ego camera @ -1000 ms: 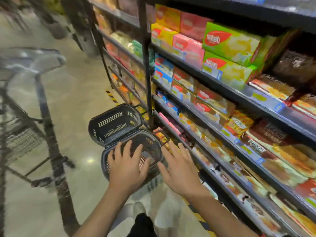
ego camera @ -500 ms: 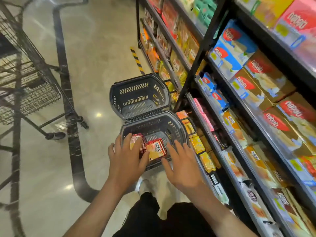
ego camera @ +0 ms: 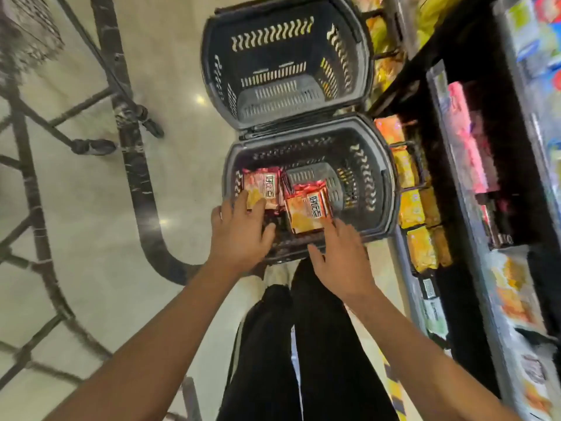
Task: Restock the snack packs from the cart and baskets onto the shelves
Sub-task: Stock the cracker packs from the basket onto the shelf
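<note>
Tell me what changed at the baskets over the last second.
The view tipped down from the shelves to the baskets. Both hands reached into the near basket: the left hand now touches one red-orange snack pack, the right hand touches another. Neither pack is lifted. The far basket and the cart stayed put.

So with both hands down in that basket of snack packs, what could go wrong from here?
Two risks, as a guess. The left hand only touches the left pack with its fingertips, so a hasty lift could drop it. The right pack lies tilted against the near basket's wall; the right hand, open beside it, could knock it flat or crush the snacks.
</note>
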Demonstrator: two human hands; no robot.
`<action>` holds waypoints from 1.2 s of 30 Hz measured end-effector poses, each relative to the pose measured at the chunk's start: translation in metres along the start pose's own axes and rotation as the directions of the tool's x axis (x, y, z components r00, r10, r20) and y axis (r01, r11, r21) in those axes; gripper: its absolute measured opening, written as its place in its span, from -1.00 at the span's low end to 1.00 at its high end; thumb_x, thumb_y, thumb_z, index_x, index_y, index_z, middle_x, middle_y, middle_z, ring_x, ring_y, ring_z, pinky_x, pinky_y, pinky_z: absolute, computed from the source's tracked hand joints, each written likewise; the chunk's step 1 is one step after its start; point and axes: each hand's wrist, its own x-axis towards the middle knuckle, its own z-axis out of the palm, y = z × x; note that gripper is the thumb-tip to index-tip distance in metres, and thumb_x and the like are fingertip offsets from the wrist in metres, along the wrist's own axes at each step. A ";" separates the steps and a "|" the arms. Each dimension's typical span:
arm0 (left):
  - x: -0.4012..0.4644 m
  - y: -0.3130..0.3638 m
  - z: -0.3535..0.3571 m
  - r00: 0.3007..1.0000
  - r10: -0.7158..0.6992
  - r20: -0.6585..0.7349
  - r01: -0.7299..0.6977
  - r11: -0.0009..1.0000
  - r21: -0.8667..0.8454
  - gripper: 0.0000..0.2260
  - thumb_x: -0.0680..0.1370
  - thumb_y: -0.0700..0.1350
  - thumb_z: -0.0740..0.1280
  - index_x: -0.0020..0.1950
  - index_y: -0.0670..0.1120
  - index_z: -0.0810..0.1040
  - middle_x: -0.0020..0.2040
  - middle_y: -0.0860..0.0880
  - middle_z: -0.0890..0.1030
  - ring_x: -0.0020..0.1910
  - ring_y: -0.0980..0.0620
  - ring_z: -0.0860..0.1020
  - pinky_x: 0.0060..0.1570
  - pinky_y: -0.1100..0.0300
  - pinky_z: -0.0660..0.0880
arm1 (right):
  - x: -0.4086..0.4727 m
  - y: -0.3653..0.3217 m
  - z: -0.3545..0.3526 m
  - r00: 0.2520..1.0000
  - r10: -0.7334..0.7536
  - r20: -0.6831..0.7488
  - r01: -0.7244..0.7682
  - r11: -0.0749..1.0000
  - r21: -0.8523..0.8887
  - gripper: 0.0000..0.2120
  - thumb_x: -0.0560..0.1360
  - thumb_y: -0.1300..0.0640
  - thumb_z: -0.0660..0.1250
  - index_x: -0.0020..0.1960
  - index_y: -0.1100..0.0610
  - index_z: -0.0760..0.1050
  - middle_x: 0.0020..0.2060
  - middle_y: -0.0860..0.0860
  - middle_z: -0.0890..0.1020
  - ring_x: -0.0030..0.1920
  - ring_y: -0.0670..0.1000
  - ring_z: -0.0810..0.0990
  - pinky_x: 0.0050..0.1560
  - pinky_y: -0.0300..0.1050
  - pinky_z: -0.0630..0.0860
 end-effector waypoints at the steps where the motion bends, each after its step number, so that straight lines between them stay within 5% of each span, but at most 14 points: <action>1: 0.018 -0.004 0.020 1.000 0.008 0.019 -0.008 1.000 0.009 -0.51 0.65 0.15 0.17 0.55 -0.01 0.31 0.55 -0.18 0.29 0.51 -0.28 0.24 0.46 -0.26 0.20 | 0.019 0.007 0.019 0.999 -0.015 0.052 0.015 1.000 -0.008 -0.39 0.63 -0.11 0.26 0.59 0.09 0.21 0.48 0.15 0.37 0.48 0.26 0.32 0.51 0.16 0.29; 8: 0.131 -0.035 0.134 0.978 0.048 0.203 -0.077 0.987 0.139 -0.47 0.53 -0.01 0.41 0.45 -0.15 0.42 0.41 -0.27 0.44 0.36 -0.32 0.42 0.26 -0.24 0.45 | 0.139 0.069 0.121 0.951 0.105 0.290 -0.112 0.994 0.006 -0.31 0.60 -0.09 0.32 0.58 0.15 0.13 0.42 0.22 0.39 0.42 0.30 0.37 0.40 0.22 0.38; 15: 0.227 -0.054 0.175 0.988 -0.035 0.153 0.031 0.999 0.028 -0.32 0.48 -0.06 0.51 0.52 -0.17 0.32 0.46 -0.26 0.36 0.43 -0.29 0.36 0.37 -0.20 0.34 | 0.218 0.119 0.171 0.814 0.279 0.509 -0.337 0.941 0.022 -0.18 0.40 -0.28 0.49 0.43 0.14 0.25 0.35 0.19 0.51 0.34 0.29 0.49 0.33 0.18 0.49; 20: 0.267 -0.064 0.186 0.963 -0.035 0.267 0.001 0.992 0.126 -0.08 0.42 0.08 0.58 0.62 -0.13 0.15 0.55 -0.23 0.29 0.51 -0.26 0.28 0.43 -0.24 0.24 | 0.220 0.124 0.193 0.837 0.285 0.467 -0.323 0.946 0.003 -0.27 0.46 -0.26 0.45 0.41 0.17 0.32 0.34 0.21 0.50 0.33 0.30 0.50 0.30 0.17 0.51; 24: 0.269 -0.056 0.183 0.965 -0.042 0.258 -0.010 0.980 0.200 -0.22 0.35 0.17 0.60 0.38 -0.14 0.32 0.29 -0.23 0.50 0.29 -0.30 0.43 0.29 -0.21 0.33 | 0.221 0.124 0.192 0.850 0.270 0.452 -0.326 0.944 0.049 -0.40 0.52 -0.15 0.43 0.35 0.16 0.27 0.30 0.21 0.51 0.31 0.30 0.49 0.26 0.18 0.51; 30: 0.253 -0.058 0.166 0.968 0.031 0.250 -0.120 0.931 0.346 -0.31 0.35 0.32 0.54 0.25 -0.13 0.54 0.15 -0.18 0.59 0.18 -0.25 0.52 0.13 -0.07 0.46 | 0.213 0.116 0.172 0.883 0.229 0.410 -0.327 0.927 0.186 -0.50 0.49 -0.05 0.50 0.24 0.16 0.34 0.16 0.15 0.61 0.20 0.22 0.58 0.12 0.05 0.54; 36: 0.220 -0.054 0.134 0.972 0.008 0.234 -0.044 0.988 0.146 -0.41 0.40 0.24 0.55 0.23 -0.09 0.46 0.09 -0.17 0.60 0.11 -0.24 0.56 0.03 -0.05 0.49 | 0.197 0.096 0.129 0.917 0.255 0.307 -0.366 0.842 0.396 -0.57 0.46 0.01 0.54 0.13 0.11 0.36 0.00 0.02 0.59 0.04 0.08 0.57 0.02 -0.06 0.54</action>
